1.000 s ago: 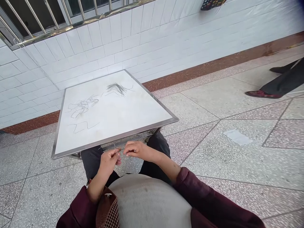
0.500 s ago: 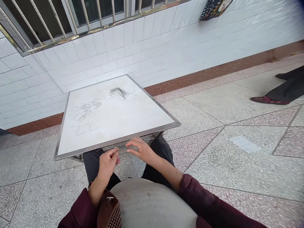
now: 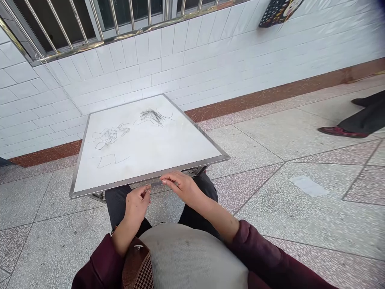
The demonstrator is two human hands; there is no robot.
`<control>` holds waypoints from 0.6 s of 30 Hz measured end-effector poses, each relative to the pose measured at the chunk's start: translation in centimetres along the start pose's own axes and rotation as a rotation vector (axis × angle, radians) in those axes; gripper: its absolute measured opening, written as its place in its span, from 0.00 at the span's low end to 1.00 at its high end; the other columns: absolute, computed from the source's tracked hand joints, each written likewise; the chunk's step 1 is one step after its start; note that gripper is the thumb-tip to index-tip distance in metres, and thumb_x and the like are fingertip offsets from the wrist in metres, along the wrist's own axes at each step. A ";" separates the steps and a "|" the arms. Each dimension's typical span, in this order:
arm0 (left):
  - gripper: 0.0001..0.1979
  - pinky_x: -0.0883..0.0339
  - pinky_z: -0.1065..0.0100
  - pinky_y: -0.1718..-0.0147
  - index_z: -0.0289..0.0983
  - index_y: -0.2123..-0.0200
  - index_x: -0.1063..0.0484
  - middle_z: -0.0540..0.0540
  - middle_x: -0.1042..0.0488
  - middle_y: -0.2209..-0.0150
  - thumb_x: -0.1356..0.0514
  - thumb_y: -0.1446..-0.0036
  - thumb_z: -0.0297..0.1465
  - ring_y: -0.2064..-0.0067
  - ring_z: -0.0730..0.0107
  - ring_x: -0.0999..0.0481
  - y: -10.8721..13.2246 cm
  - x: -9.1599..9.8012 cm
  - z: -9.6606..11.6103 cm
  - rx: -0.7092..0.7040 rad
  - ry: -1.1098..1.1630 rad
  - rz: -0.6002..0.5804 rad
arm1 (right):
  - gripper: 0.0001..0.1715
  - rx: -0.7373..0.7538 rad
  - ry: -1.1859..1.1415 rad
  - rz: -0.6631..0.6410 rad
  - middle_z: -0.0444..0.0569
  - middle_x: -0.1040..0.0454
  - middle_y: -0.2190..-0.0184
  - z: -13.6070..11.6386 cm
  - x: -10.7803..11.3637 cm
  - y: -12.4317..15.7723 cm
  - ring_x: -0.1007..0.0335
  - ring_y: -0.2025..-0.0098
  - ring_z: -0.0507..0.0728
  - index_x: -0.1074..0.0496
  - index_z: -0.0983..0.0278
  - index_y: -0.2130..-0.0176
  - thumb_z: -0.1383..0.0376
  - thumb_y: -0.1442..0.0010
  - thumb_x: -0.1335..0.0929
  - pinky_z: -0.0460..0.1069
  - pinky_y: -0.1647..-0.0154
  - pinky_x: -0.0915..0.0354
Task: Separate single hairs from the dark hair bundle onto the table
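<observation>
My left hand (image 3: 137,204) is closed in a pinch just in front of the table's near edge; the thin strand at its fingertips is hard to see now. To its right, my right hand (image 3: 183,186) has thumb and forefinger brought together by the metal edge. Whatever is between them is too fine to make out. On the white tabletop (image 3: 168,146), a bundle of thin dark strands (image 3: 152,116) lies toward the back. A loose tangle of similar strands (image 3: 110,136) is at the left, with a bent single strand (image 3: 114,158) nearer me.
The table has a metal rim (image 3: 150,178) and stands against a white tiled wall (image 3: 210,68) below a barred window. At the right are a person's legs and shoes (image 3: 343,131). A sheet of paper (image 3: 309,186) lies on the floor. A patterned bag (image 3: 279,12) hangs above.
My right hand's thumb and forefinger have come together from being apart. The left hand keeps its pinch in nearly the same place; the strands beside it show less clearly now.
</observation>
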State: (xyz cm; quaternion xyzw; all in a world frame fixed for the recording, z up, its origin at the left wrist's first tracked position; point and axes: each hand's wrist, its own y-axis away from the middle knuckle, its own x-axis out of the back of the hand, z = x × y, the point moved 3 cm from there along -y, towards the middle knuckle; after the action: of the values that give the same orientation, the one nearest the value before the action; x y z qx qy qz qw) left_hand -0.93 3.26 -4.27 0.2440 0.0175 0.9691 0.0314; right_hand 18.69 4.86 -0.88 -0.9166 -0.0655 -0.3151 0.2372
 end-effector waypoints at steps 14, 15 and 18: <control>0.12 0.33 0.70 0.71 0.38 0.69 0.23 0.47 0.25 0.74 0.46 0.41 0.34 0.72 0.66 0.25 1.0 -2.1 1.1 -0.104 0.007 -0.160 | 0.12 -0.376 -0.492 -0.062 0.44 0.28 0.73 -0.3 -4.6 -0.1 0.30 0.75 0.52 0.28 0.60 0.64 0.55 0.39 0.35 0.47 0.74 0.30; 0.12 0.32 0.69 0.71 0.38 0.69 0.24 0.47 0.25 0.74 0.46 0.41 0.36 0.72 0.66 0.25 0.9 -2.4 0.8 -0.067 0.060 -0.173 | 0.12 -0.382 -0.493 -0.061 0.43 0.29 0.75 -0.3 -4.5 -0.1 0.31 0.75 0.52 0.28 0.60 0.63 0.55 0.39 0.36 0.47 0.74 0.31; 0.16 0.30 0.67 0.72 0.37 0.70 0.26 0.48 0.26 0.75 0.44 0.43 0.43 0.75 0.67 0.25 0.7 -3.1 0.2 0.086 0.274 -0.229 | 0.14 -0.372 -0.502 -0.028 0.43 0.30 0.76 0.0 -4.4 0.0 0.32 0.76 0.52 0.29 0.60 0.60 0.55 0.38 0.37 0.48 0.73 0.31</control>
State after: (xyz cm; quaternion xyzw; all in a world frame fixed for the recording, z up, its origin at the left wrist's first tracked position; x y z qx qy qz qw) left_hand 1.90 2.32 -5.51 0.1071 0.0904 0.9818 0.1284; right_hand 15.20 4.94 -3.53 -0.9924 -0.0760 -0.0890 0.0376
